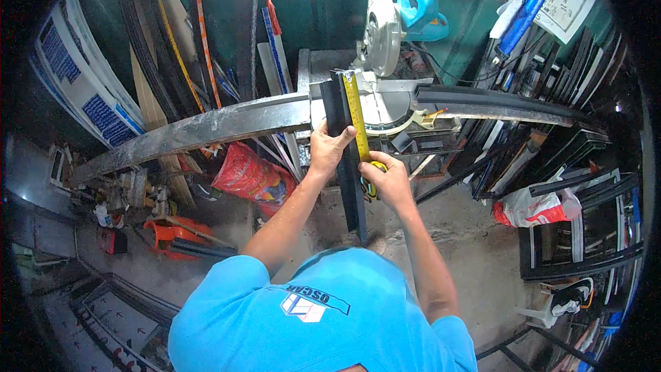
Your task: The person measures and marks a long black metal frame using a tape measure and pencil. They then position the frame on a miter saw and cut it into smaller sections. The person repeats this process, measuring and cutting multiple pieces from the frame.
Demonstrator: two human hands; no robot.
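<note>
My left hand (329,148) is closed around a dark metal profile (350,196), which points away from my body toward the saw bench. Along the right side of this profile runs the yellow blade of a tape measure (356,110), its hooked end up at the profile's far end. The tape's case sits in my right hand (387,179), mostly hidden by the fingers wrapped round it. Just beyond the profile's far end stands a mitre saw (385,34) with a teal handle and a round pale guard.
A long metal rail (200,124) stretches left from the saw; dark profiles (496,100) lie to its right. Below stand a red sack (255,178) and an orange wheelbarrow-like tub (175,234). A white-and-red bag (540,207) rests on framing at right. A blue caulking gun (523,19) hangs upper right.
</note>
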